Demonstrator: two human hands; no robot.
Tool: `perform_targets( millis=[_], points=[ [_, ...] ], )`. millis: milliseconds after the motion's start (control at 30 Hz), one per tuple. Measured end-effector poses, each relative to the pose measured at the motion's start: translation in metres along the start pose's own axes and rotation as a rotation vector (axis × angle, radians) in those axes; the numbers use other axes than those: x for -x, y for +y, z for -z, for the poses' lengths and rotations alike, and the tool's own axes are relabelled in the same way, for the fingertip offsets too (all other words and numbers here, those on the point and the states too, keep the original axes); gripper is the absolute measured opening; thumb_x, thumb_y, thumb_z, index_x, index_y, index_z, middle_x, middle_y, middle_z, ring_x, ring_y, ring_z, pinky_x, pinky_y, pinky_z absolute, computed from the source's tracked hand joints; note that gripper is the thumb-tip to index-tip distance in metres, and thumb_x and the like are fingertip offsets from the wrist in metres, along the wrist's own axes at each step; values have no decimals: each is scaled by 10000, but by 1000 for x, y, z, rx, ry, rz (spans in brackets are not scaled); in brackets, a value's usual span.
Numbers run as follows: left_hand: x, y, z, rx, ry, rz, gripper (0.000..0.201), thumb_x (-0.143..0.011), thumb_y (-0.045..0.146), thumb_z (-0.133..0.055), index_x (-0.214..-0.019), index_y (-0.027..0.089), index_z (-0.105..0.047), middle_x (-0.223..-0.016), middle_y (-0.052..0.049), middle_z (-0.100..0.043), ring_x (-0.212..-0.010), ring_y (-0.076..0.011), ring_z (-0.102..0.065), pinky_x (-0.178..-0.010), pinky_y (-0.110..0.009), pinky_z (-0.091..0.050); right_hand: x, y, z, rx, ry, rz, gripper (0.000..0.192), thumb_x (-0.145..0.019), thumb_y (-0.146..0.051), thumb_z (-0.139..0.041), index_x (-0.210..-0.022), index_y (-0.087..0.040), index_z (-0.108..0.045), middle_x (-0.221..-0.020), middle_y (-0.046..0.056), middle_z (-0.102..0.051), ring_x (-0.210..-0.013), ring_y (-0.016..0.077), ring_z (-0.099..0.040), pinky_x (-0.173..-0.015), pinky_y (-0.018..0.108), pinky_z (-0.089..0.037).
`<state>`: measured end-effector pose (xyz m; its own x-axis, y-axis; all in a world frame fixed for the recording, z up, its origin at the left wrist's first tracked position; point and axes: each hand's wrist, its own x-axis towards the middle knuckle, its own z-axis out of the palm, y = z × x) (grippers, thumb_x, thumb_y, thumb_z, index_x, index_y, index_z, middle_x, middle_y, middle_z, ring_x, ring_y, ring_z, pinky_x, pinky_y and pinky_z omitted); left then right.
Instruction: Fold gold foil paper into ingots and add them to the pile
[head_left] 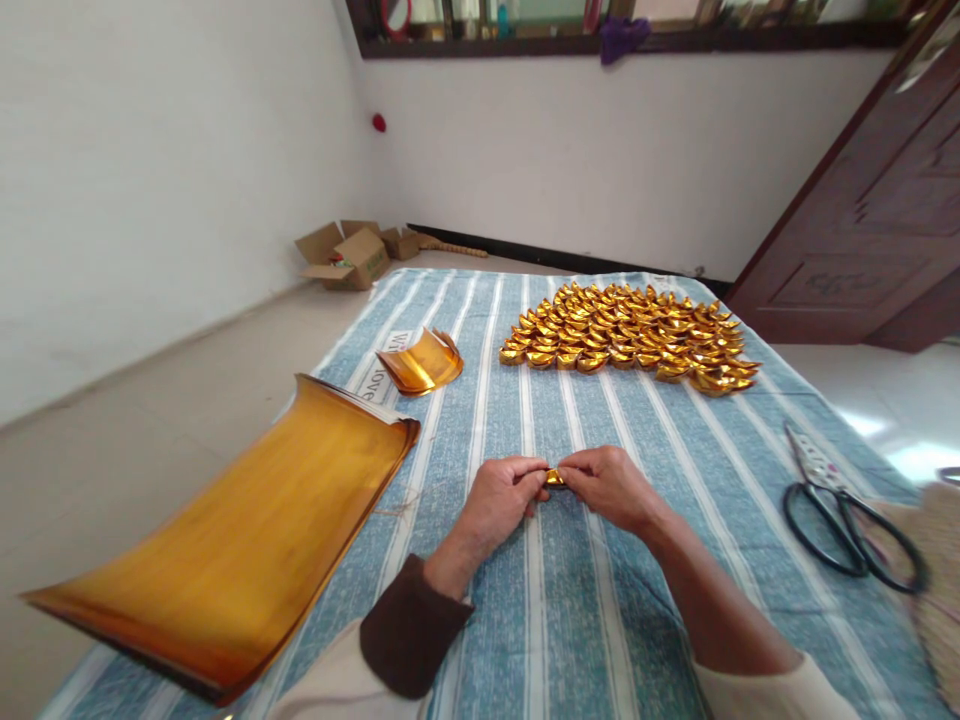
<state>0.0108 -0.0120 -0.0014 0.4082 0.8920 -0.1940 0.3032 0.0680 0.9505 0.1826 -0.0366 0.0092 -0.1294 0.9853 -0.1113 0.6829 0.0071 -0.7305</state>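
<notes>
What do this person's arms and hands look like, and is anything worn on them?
Both hands are bare: no gloves, rings or watch show. The left hand comes out of a cream sleeve that ends in a dark brown cuff just past the wrist. The right hand has a bare forearm, with a matching cream sleeve pushed up toward the elbow.

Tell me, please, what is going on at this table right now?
A person is pinching a small piece of gold foil paper between both hands, left hand and right hand, over a blue striped cloth. Farther off lie rows of folded gold ingots. To the left sit a large stack of gold sheets and a smaller stack of cut pieces. Black-handled scissors lie to the right.
</notes>
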Motion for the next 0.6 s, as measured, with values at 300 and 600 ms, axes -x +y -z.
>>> perform_targets(
  millis=[300,600],
  points=[
    [-2,-2,-2,-22,1,-28,286,-809,256,-513,-925,170,-760,-627,6,-655,-464,-98,-504,-480,-210,-400,1,-2,-1,13,18,-11,325,-838,-226,-472,-521,-174,-527,-500,-31,-461,-512,92,-416,-506,232,-228],
    [-2,-1,-4,-36,12,-22,282,-820,254,-506,-910,174,-761,-622,10,-650,-462,-100,-518,-486,-209,-410,1,-2,-1,30,26,-19,351,-835,-229,-467,-488,-170,-470,-478,-36,-412,-499,87,-388,-506,239,-203]
  ],
)
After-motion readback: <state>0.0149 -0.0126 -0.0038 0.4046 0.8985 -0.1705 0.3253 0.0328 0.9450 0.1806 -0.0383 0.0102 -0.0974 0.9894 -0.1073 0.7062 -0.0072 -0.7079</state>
